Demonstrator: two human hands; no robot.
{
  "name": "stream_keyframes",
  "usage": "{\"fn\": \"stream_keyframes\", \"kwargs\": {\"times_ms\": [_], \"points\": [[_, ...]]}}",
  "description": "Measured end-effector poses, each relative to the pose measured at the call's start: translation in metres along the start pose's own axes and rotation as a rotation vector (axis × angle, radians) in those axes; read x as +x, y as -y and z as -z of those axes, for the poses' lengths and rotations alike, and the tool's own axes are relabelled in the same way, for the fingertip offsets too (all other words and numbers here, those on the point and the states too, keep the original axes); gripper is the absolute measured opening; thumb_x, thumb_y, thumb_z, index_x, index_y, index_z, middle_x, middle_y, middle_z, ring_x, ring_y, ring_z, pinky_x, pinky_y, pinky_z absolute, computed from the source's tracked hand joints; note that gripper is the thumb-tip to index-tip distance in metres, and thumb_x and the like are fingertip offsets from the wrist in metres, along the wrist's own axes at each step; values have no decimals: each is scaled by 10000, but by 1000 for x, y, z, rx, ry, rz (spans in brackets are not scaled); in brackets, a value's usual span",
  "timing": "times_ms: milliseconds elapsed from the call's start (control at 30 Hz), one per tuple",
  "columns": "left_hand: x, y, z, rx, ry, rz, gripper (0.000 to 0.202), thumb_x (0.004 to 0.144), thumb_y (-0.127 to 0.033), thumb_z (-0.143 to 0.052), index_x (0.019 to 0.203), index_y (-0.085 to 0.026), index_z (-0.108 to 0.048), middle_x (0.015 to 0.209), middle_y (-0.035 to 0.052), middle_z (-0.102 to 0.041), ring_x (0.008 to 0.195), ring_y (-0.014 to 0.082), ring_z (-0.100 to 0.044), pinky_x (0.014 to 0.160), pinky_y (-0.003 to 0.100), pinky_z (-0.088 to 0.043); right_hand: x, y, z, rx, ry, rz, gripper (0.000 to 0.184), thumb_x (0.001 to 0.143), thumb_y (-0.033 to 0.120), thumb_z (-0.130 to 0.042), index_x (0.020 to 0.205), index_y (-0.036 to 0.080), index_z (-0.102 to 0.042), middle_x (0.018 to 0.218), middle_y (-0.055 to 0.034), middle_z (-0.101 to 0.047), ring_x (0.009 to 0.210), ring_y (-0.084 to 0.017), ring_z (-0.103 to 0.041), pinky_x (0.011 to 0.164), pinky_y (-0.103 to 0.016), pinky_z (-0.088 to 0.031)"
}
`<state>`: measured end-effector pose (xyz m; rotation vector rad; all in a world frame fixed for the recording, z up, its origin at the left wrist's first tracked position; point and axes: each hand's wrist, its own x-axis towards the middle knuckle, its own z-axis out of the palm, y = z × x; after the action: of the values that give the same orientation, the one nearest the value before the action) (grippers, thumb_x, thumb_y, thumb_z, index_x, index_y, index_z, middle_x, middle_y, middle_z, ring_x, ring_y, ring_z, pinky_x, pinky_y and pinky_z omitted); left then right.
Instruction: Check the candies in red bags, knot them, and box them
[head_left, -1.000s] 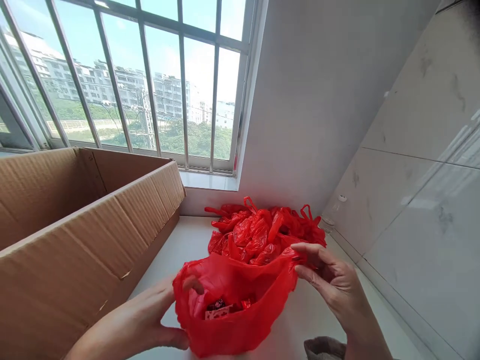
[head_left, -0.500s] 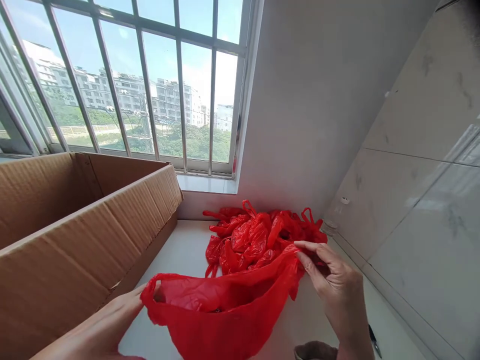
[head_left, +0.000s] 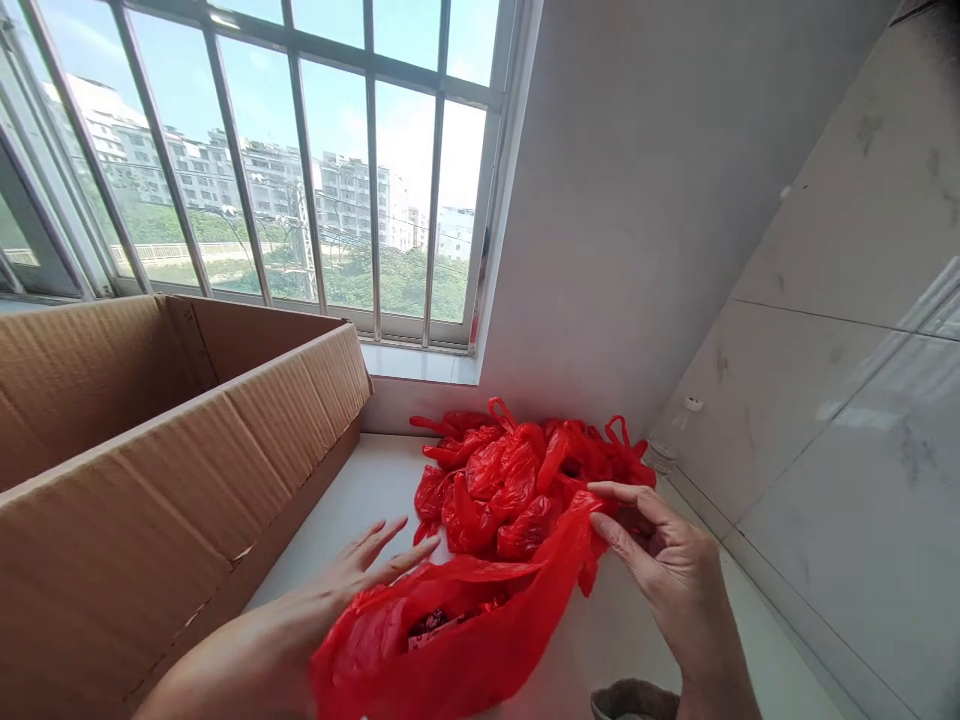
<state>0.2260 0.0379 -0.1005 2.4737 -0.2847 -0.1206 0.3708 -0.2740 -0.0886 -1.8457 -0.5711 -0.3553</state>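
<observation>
A red plastic bag (head_left: 480, 655) lies in front of me with its mouth open upward. Inside it a dark, partly pinkish item (head_left: 435, 628) shows, too small to name. My right hand (head_left: 660, 545) pinches the bag's right handle end between thumb and fingers. Along the far left side of the bag, my left hand (head_left: 352, 580) has its fingers stretched out and spread, pointing away from me. Its thumb is hidden behind the bag. Just beyond both hands rests a pile of knotted red plastic bags (head_left: 510, 470) on the white table (head_left: 337, 500).
At left stands a large open cardboard box (head_left: 247, 440). A clear bottle with a white cap (head_left: 691, 404) is by the tiled wall (head_left: 840, 480) on the right. A brown-grey cloth-like object (head_left: 634, 698) sits at the bottom edge. A barred window (head_left: 300, 180) is behind the box.
My left hand has come off the bag's left handle loop and moved right and forward, fingers spreading. The bag's left side has sunk, exposing the contents. My right hand keeps its pinch.
</observation>
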Motion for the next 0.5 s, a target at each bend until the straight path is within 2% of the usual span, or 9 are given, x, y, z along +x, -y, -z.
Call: {"fn": "stream_keyframes", "kwargs": {"times_ms": [67, 133, 200, 267, 300, 333, 367, 433, 500], "points": [[10, -11, -2, -75, 71, -5, 694, 821, -530, -722, 1450, -446, -443, 1640, -13, -177, 1509, 373, -79, 1186, 596, -185, 1, -1, 0, 12, 9, 25, 230, 879, 392, -657, 1052, 259, -731, 949, -20, -723, 817, -140, -680, 739, -220, -584], [16, -19, -3, -201, 114, -75, 377, 946, -542, -545, 1284, -411, -652, 1638, -55, -206, 1516, 330, -144, 1214, 523, -182, 1, -2, 1, 9, -3, 59, 206, 878, 369, -660, 1026, 251, -742, 948, -29, -725, 829, -150, -683, 753, -236, -585], [23, -24, -8, -406, 103, -163, 418, 963, -592, -475, 1029, -305, -772, 1554, -7, -428, 1471, 328, -299, 1217, 464, -214, 1, -2, 2, -2, -23, 107, 181, 873, 344, -670, 1002, 248, -751, 947, -35, -729, 832, -155, -684, 749, -241, -584], [32, -28, -18, -711, -5, -156, 496, 941, -635, -480, 800, -218, -709, 1160, 81, -711, 1201, 307, -594, 1109, 413, -393, 0, 1, 1, 1, -55, 177, 146, 863, 316, -685, 971, 255, -761, 922, -29, -730, 816, -149, -682, 719, -221, -579], [37, -30, -24, -875, -91, -115, 497, 922, -643, -508, 721, -204, -624, 865, 65, -713, 946, 258, -670, 986, 376, -483, -1, 4, 0, 14, -77, 206, 132, 861, 301, -688, 961, 259, -763, 908, -25, -728, 811, -145, -680, 704, -210, -574], [43, -32, -30, -1012, -180, -53, 501, 902, -643, -544, 665, -202, -522, 635, 10, -590, 688, 187, -619, 831, 325, -526, -3, 7, -3, 32, -95, 225, 124, 860, 284, -688, 957, 263, -763, 902, -21, -725, 816, -143, -678, 698, -202, -571], [48, -35, -37, -1111, -271, 20, 522, 876, -643, -583, 637, -207, -426, 527, -46, -425, 519, 124, -470, 680, 270, -508, -4, 11, -6, 53, -107, 237, 122, 862, 266, -684, 957, 265, -760, 905, -19, -723, 832, -143, -679, 704, -200, -569], [58, -39, -48, -1199, -412, 133, 571, 813, -651, -655, 649, -218, -320, 538, -93, -238, 470, 79, -214, 506, 198, -382, -7, 18, -16, 82, -103, 250, 136, 869, 226, -664, 965, 265, -752, 923, -16, -724, 871, -146, -682, 732, -203, -567], [64, -43, -54, -1190, -456, 199, 564, 802, -658, -649, 679, -224, -310, 587, -91, -224, 504, 83, -149, 456, 178, -286, -9, 25, -26, 76, -48, 281, 152, 875, 193, -641, 957, 263, -747, 926, -14, -728, 895, -148, -689, 755, -209, -568]]}}
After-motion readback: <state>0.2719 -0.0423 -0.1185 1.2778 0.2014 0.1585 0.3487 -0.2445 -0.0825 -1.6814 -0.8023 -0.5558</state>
